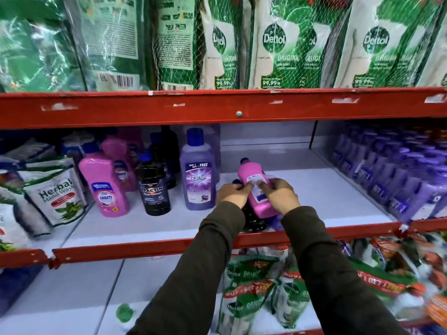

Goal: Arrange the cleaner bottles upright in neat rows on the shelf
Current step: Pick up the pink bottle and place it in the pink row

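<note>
A pink cleaner bottle with a dark blue cap lies tilted on a small pile of fallen bottles on the white middle shelf. My left hand and my right hand both grip it, one on each side. Under it lie a dark bottle and a purple one, mostly hidden by my arms. To the left stand upright rows: pink bottles, black Bactin bottles and a purple Bactin bottle.
Packed purple bottles fill the shelf's right side. Herbal hand wash pouches stand at the far left. Dettol refill packs hang on the shelf above, and more pouches lie below. A red beam overhangs the shelf.
</note>
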{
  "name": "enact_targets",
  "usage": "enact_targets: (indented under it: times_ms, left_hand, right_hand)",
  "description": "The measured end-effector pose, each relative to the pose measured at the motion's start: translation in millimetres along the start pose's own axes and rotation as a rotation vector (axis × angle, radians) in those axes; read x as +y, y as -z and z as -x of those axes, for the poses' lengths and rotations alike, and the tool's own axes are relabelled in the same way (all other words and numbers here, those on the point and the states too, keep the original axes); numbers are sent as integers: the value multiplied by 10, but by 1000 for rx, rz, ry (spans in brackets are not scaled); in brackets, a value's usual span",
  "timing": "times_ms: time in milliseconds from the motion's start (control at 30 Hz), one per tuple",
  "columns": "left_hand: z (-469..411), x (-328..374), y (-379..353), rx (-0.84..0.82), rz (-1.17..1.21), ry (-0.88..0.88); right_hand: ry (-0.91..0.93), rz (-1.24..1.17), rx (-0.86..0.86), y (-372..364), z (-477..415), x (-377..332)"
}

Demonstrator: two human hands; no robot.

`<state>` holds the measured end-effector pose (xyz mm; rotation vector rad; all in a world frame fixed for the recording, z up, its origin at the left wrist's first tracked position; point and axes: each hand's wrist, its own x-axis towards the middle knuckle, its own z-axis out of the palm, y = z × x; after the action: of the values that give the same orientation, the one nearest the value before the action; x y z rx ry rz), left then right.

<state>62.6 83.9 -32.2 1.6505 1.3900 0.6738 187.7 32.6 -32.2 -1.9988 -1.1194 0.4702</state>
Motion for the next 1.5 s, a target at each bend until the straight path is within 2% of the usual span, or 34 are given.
enact_targets:
  times_ms: [67,167,300,400,567,900,1100,1300,1500]
  left_hand:
    - [50,-1,-24,-1,252,16]
    - [125,-8,-28,-25,516,-12]
    - [388,-65,123,-47,663,-95]
    - [611,-160,293,-50,673,-143]
    - [918,-390,698,48,664,-162]
    - [1033,-1000,1846,247,642,-249]
    - [878,-1455,2499,333,628,-185]
    - [687,-1832,3005,331,612,-131]
    - [535,-2078,3107,323,612,-153]
  right_hand:
    - [25,-234,33,42,74,-16]
    - [41,-451,35,133,220,-33]
    - [88,-629,22,207,578,-99]
    - [107,-677,44,141,817,-184]
    - [191,-686,-13,-169,1102,-381]
    - [322,-752,-157,-1200,1413,-1196]
    - [368,-769,-223,-1949,1487,-1629]
    - [358,-765,-281,-2575,1469,-1930]
    - [366,-736,-252,-2776,1434,-1924]
